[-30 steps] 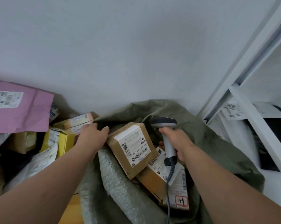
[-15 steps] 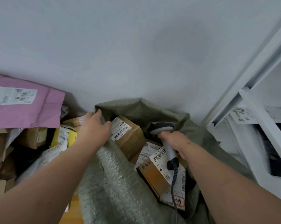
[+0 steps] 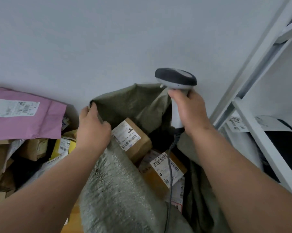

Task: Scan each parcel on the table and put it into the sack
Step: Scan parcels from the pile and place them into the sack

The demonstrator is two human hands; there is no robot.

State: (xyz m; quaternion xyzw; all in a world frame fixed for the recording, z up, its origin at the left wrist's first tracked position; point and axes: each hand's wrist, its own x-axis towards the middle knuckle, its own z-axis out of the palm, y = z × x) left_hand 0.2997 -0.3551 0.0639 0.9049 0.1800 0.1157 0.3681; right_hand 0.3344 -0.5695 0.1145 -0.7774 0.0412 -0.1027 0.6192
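Sack (image 3: 125, 190), centre frame, already holds several labelled parcels (image 3: 133, 140); a heap of unscanned parcels (image 3: 32, 148) remains at left, so much work is judged outstanding. Left hand (image 3: 93, 128) fingers grip the sack's rim. Right hand (image 3: 190, 111) fingers clasp the scanner (image 3: 175, 78), raised above the sack's mouth.

Left hand (image 3: 93, 130): bare, no glove, no ring in view; seen from the back, knuckles and thumb showing.
Right hand (image 3: 190, 111): bare, no glove, no ring in view; thumb side and back showing.
Left forearm (image 3: 46, 187): bare from wrist to lower frame edge; no sleeve, watch or band.
Right forearm (image 3: 234, 174): bare likewise; no sleeve, watch or strap at the wrist.
Rest of body: out of view.
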